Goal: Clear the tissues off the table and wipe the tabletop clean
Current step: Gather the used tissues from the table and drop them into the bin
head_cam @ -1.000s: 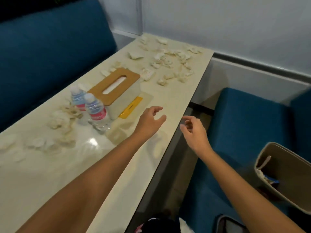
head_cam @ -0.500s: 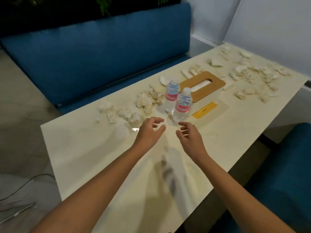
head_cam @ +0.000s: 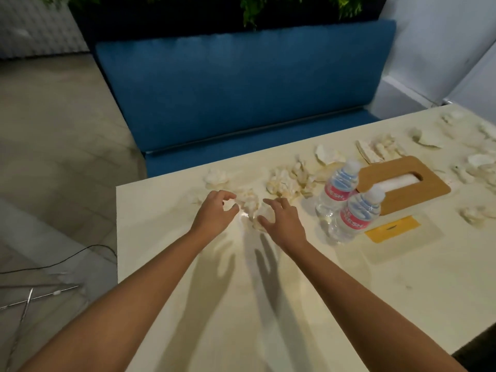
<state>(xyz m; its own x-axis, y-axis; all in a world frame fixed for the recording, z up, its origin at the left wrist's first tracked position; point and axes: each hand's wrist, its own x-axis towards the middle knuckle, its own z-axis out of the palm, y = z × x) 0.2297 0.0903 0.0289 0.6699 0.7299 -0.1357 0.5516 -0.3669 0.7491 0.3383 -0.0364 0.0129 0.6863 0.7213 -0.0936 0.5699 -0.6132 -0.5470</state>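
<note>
Left hand [head_cam: 214, 214], right hand [head_cam: 283, 220] around tissue [head_cam: 249, 202]

Your light is dim, coming from ahead and above: long soft shadows fall toward you across the table [head_cam: 402, 304], one glare spot, edges bowed and blurry.

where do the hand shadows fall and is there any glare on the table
Head view: shadows of the left hand and right hand stretch toward the camera across the cream tabletop; a glare spot shines between them beside a crumpled white tissue.
</note>
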